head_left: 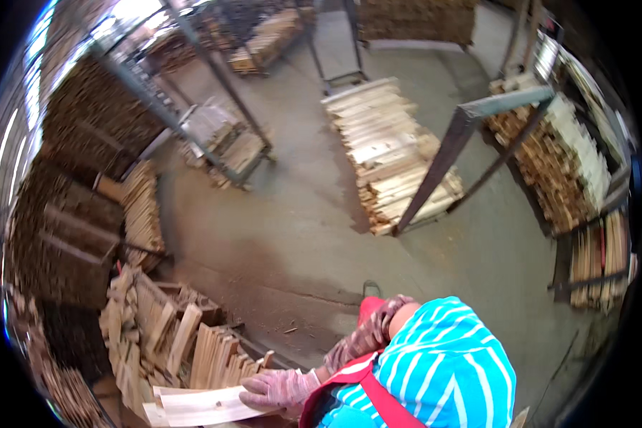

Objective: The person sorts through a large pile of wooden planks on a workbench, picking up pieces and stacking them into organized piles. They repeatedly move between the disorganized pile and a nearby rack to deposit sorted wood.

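Observation:
My right hand (282,389), in a pale pinkish work glove, reaches in from the lower right. Its fingers close over the near end of a few pale flat wooden boards (210,405), which fan out slightly to the left. A patterned sleeve cover (364,337) wraps my right forearm. Just beyond the held boards stands a row of upright wooden slats (221,357). Farther left lies a jumbled heap of loose wood pieces (139,328). My left hand does not show. The picture is somewhat blurred.
A long low stack of pale boards (378,143) lies on the concrete floor (264,207), with a metal frame (442,157) at its near end. More stacked wood (549,164) stands at the right. Another metal frame (225,89) holds wood at the upper left. Tall dark stacks (96,114) line the left.

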{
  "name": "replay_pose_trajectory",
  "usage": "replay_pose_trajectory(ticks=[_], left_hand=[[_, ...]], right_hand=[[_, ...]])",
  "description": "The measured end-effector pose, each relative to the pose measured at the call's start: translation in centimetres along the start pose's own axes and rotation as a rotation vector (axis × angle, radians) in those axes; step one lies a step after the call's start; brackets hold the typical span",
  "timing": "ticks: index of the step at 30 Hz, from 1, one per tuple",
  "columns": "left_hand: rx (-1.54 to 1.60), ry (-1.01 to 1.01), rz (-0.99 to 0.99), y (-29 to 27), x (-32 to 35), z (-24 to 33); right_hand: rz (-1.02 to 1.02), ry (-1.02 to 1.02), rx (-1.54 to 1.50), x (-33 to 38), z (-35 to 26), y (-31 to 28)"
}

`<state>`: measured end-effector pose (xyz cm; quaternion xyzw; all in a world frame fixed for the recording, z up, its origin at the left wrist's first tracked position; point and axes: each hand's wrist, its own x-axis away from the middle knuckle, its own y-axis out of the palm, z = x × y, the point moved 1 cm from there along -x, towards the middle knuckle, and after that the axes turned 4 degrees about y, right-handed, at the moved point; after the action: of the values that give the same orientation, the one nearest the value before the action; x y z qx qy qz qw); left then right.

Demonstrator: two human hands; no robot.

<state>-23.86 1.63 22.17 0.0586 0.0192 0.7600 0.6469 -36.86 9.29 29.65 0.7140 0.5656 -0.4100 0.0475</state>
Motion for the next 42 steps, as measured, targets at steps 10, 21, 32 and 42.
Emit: replay_pose_trajectory(ticks=[10,21,32,42], left_hand=[[0.035,-0.068,-0.632,28.6,-10.7,-1.9],[-0.192,-0.485,-1.155,65.9,-19.1,-12.9],[-0.516,-0.580,-1.624,94.2,-11.5,-23.1],[-1.034,-0.483,-1.835,111.9,0.8,-33.5]], right_hand=[[0.419,0.446,0.254,-3.5,18.0,-17.4],[0.608,1.148,0.390,-7.1,39.8,-33.0],[1.178,1.454,0.496,-3.2,56.8,-44.2],[1.459,1.622,0.308,6.2,69.4,-56.0]])
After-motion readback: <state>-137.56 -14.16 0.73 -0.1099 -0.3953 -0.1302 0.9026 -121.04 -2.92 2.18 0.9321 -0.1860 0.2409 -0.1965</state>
